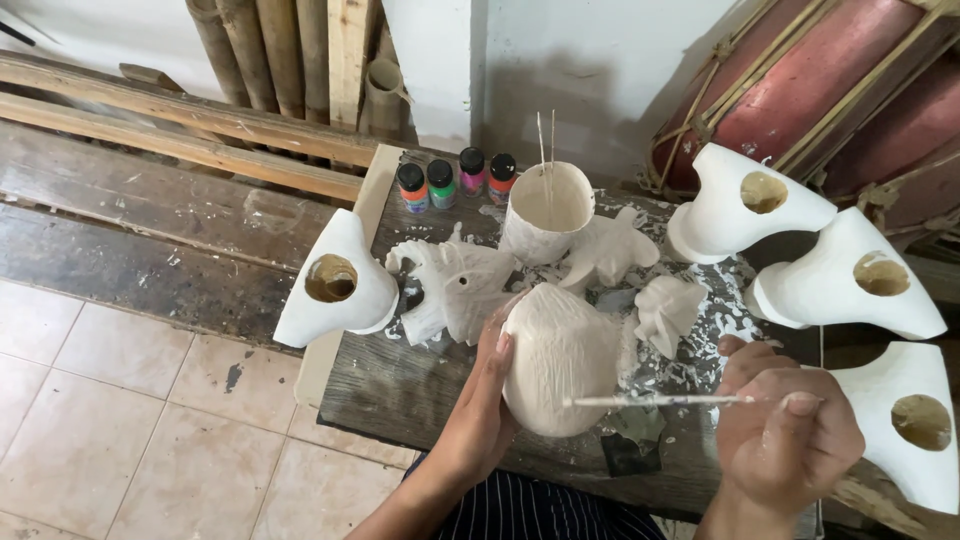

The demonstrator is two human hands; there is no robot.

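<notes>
At the near edge of the paint-spattered wooden table (pixel 400 385), the left hand (pixel 487 385) cups the left flank of a rounded white-coated shell (pixel 560 355), fingers spread flat against it. The right hand (pixel 785 425) pinches a thin brush (pixel 650 400), tip touching the shell. It looks light, hollow, stiff and probably slippery where wet; the dry side seems the safest hold.

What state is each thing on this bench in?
Left hand: steadying the white rounded shell.
Right hand: gripping a thin brush, its tip on the shell.
White cup: upright, sticks standing inside.
Four paint bottles: upright, capped.
Fish figure: lying flat, coated white.
</notes>
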